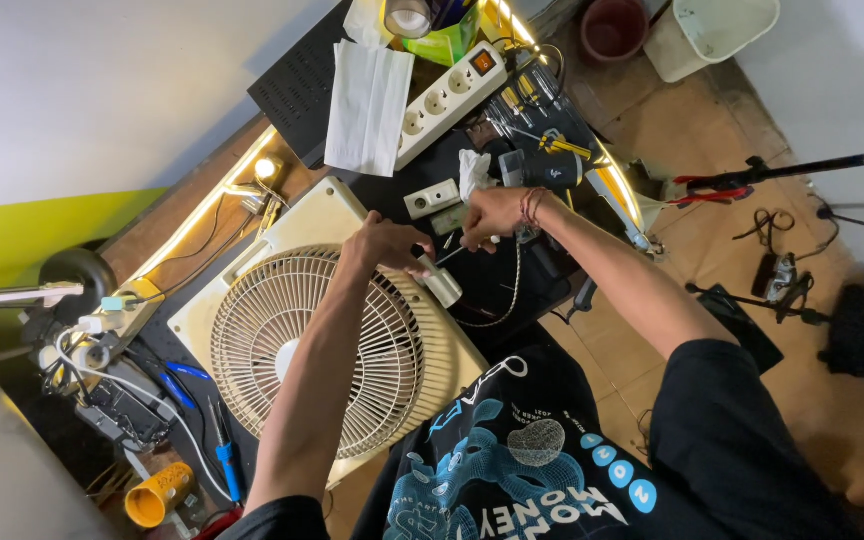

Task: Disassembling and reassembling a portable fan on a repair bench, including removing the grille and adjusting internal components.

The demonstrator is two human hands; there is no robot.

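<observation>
Cream box fan [322, 330] flat on desk [512, 290], frame centre, grille on. Left hand [384, 245] closed on small cream block [441, 282] at fan's upper corner; right hand [495, 212] pinching thin tool [457, 251] beside it. Work on block underway; fan casing unopened.

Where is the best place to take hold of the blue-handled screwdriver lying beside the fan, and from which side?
Probably grip the blue-handled screwdriver at its thick blue handle, coming from above. It lies flat on the bench beside the box fan, with pliers and a white cable close by, so a sideways approach looks crowded. Both hands are busy elsewhere.
</observation>
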